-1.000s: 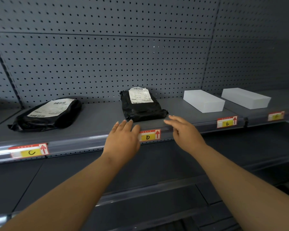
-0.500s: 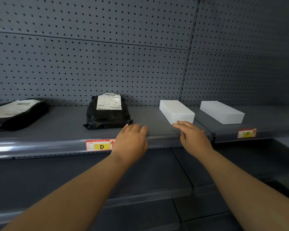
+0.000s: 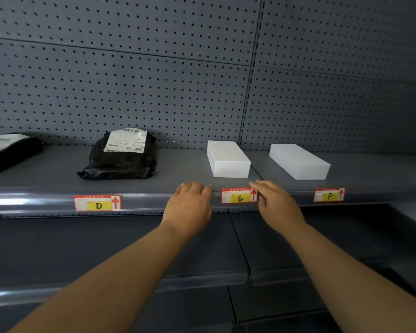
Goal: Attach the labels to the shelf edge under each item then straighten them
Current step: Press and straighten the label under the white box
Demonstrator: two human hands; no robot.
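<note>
Label E (image 3: 239, 195) sits on the shelf edge (image 3: 154, 200), a red-bordered tag with a yellow patch and a red arrow pointing up, directly below the nearer end of a white box (image 3: 227, 159). It looks roughly level with the rail. The right hand (image 3: 277, 204) meets the label's right end, its fingers (image 3: 258, 186) curled over the top of the rail so that they cover the tag's right margin; whether thumb and fingers actually pinch the tag cannot be told from this angle. The left hand (image 3: 190, 205) lies just left of the label, palm down with fingers loosely extended onto the lip of the shelf, clasping nothing and apart from the tag by a small gap.

Further left along the same rail is label D (image 3: 97, 202) (slightly tilted, its left end lower), under a black plastic parcel (image 3: 120, 156) bearing a white shipping slip. To the right, past a seam between shelf sections, label F (image 3: 329, 194) hangs beneath a second white box (image 3: 299, 161). At the far left edge a second black parcel (image 3: 7, 150) is partly cut off. Behind everything stands a grey pegboard wall (image 3: 154, 80), and a lower shelf (image 3: 130, 248) lies in shadow under both forearms.
</note>
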